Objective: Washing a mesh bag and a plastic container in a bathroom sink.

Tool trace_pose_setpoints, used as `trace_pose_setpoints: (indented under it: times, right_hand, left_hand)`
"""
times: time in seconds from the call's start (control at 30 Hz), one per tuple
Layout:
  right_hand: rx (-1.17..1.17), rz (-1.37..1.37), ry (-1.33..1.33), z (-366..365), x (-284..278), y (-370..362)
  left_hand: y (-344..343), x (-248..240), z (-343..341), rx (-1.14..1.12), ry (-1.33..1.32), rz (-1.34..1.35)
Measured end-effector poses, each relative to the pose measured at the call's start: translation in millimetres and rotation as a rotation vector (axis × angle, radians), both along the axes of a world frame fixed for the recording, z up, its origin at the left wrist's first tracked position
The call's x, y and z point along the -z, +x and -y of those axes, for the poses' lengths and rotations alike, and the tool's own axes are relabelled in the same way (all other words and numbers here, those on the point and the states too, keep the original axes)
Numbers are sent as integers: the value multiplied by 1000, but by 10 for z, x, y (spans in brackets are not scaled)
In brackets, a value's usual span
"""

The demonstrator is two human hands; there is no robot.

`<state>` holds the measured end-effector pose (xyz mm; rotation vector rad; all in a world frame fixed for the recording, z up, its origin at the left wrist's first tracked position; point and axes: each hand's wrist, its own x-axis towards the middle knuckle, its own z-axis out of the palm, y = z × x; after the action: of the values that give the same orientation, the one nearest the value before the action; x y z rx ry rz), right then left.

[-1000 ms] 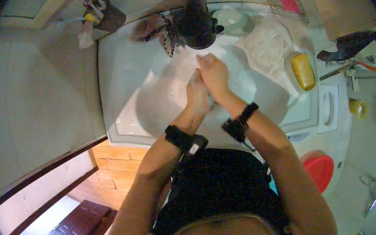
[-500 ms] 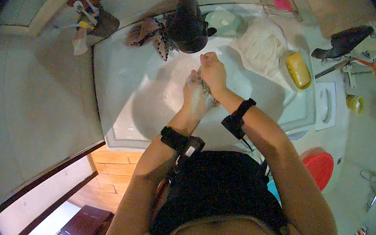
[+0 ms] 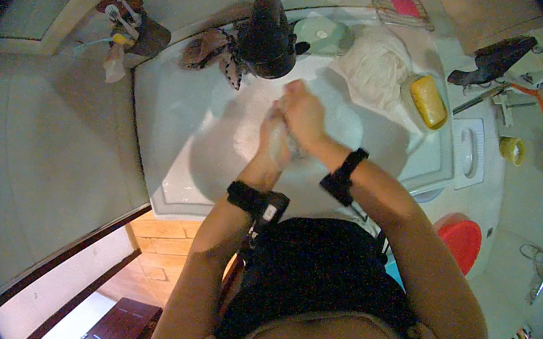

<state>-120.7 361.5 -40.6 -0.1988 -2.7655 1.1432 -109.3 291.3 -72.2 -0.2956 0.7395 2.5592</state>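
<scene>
Over the white sink [image 3: 179, 178], both hands are pressed together around a small wet cloth [image 3: 295, 145]. It looks dark and patterned, and only a little of it shows between the palms. My left hand [image 3: 274, 139], with whitish suds on it, grips the cloth from the left. My right hand [image 3: 307, 114] is closed over it from the right, its fingers slightly blurred. Just beyond the hands stands a thick black tap [image 3: 270, 40]. A brown and black patterned cloth [image 3: 208, 52] lies bunched on the sink's rim, left of the tap.
Right of the tap, a bunched white cloth [image 3: 373, 67] lies beside a yellow soap bar [image 3: 427, 102] in a dish. A pale green dish [image 3: 323, 37] sits behind. A holder with brushes [image 3: 152, 38] is at the left wall, a red round lid [image 3: 459, 243] at the right.
My hands have shifted slightly left, still closed around the cloth. The right hand has moved down a little and covers more of the cloth.
</scene>
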Motion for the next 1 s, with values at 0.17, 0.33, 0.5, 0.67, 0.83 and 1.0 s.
trace_pose_setpoints:
  times: [0.17,0.33,0.5,0.67,0.83,1.0]
  right_hand:
    - [-205,-257,-78,399,-275,269]
    - [-127,399,-592,-251,-91,-285]
    - [-526,456,-977,-786,-132,-337]
    - [-843,745,-595,-883,-189,-363]
    - [-416,655,-747,-818,-142,-198]
    - [-359,242,-907,-230,-154,-53]
  left_hand:
    - [-38,473,758,74,-1233,-493]
    - [92,-409,328,236,-72,317]
    - [95,-677,835,435,-175,163]
    - [105,-622,1041,343,-387,-38]
    - [54,-610,971,162,-246,98]
    - [39,-481,736,109,-279,146]
